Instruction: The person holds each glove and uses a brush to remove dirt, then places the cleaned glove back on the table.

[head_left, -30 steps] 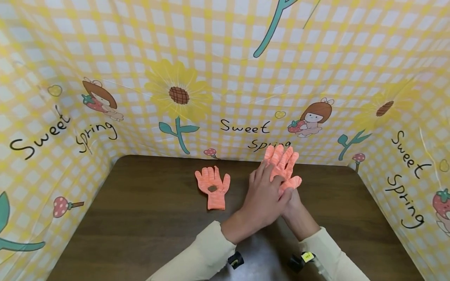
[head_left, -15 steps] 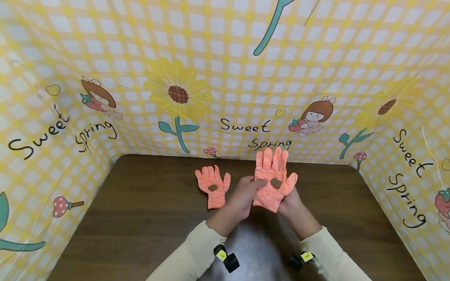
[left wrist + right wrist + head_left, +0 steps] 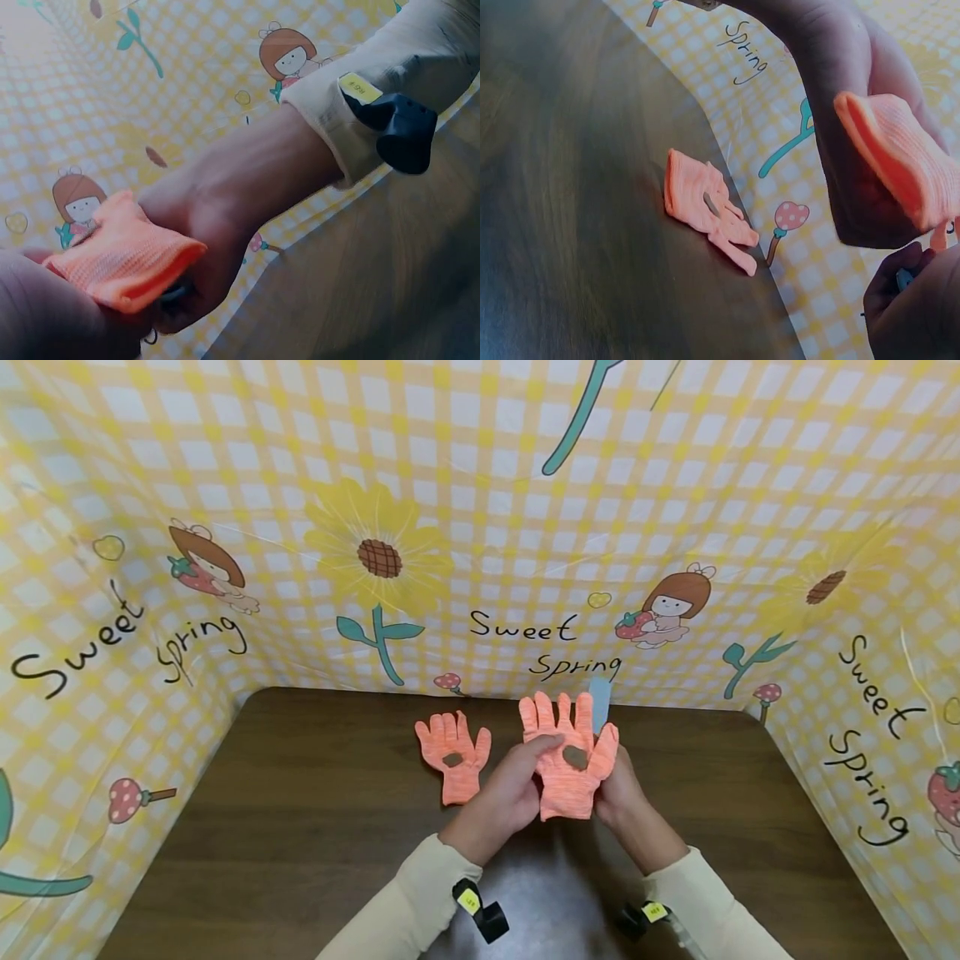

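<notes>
My left hand [image 3: 512, 785] grips an orange knit glove [image 3: 566, 793], its thumb over the palm side and its other fingers behind. A brown patch [image 3: 576, 757] marks the glove's palm; the cuff opening faces me. Behind the glove, my right hand [image 3: 618, 785] is partly hidden, its fingers curled round a slim light blue flat thing [image 3: 600, 703]. Its blue end [image 3: 904, 279] shows inside the fist in the right wrist view; its kind is unclear. A second orange glove [image 3: 461, 783] lies on the table left of my hands, also with a brown patch.
The dark wooden table [image 3: 300, 827] has checked cloth [image 3: 480, 527] standing at its back and sides. A black camera [image 3: 491, 920] sits on the left wrist and another black camera [image 3: 637, 918] on the right.
The held glove was around my right hand; it has moved left, and the right hand is now behind it. The left hand shifted from over the glove to its side. The light blue thing has appeared.
</notes>
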